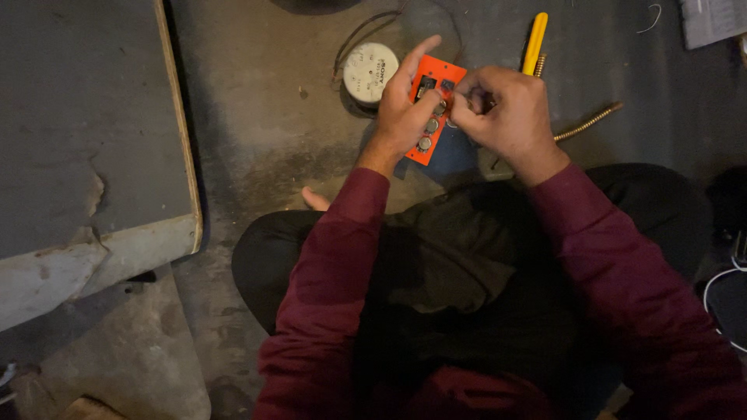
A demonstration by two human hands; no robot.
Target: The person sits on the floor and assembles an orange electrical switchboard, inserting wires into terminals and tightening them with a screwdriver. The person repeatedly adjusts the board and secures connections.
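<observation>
Head view is showing us sitting on a concrete floor [264, 117], and we are taking the orange panel [433, 105] as our landmark. Our left hand [405, 109] is wrapping around the panel's left edge, fingers closed on it, the index finger stretching up along its top corner. Our right hand [506, 113] is pressing against the panel's right edge, fingertips pinched together over something too small for us to make out. A row of round metal fittings is running down the panel's face. Left of the panel, a round white dial unit [370, 71] with dark cables is lying on the floor. Right of the panel, a yellow-handled tool [534, 40] and a ribbed metal conduit [589, 121] are lying behind our right hand. Far left of the panel, a worn grey board [85, 117] is resting.
</observation>
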